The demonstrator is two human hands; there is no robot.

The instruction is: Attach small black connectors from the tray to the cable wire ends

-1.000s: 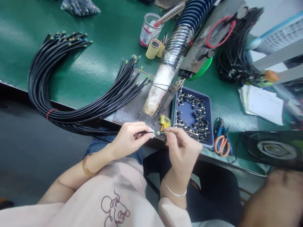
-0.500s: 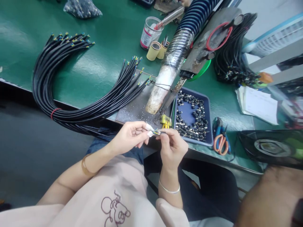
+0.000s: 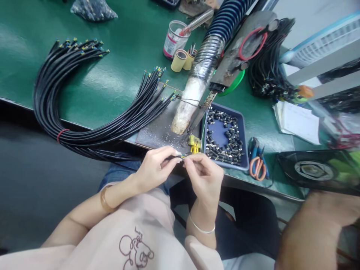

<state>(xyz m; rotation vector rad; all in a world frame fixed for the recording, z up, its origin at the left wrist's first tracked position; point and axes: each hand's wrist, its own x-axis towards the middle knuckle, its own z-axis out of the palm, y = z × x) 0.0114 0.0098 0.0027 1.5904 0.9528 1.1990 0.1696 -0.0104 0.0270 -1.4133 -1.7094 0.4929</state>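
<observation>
My left hand [image 3: 156,165] is closed in a pinch around a black cable [image 3: 173,157] near its stripped end, with white coverings on the fingertips. Thin coloured wires [image 3: 186,154] come out of that end. My right hand [image 3: 204,174] meets the left at the wires, thumb and fingers pinched; its fingertips hide whatever lies between them. Just beyond the hands is a yellow clip-like tool [image 3: 194,144] below the soldering device [image 3: 206,103]. The blue tray [image 3: 246,150], beside my right hand, holds many small black connectors [image 3: 225,156].
A bundle of black cables [image 3: 81,137] curves across the left of the green table [image 3: 120,56]. A hose nozzle [image 3: 182,112] hangs above a dark plate [image 3: 153,131]. Pliers and orange-handled scissors [image 3: 257,167] lie right of the tray. Another person's arm [image 3: 306,232] is at lower right.
My hands have come closer together, and the right fingertips have moved left over the wires. A small dark piece with metal pins showed between them before; now it is hidden. The view shifted slightly.
</observation>
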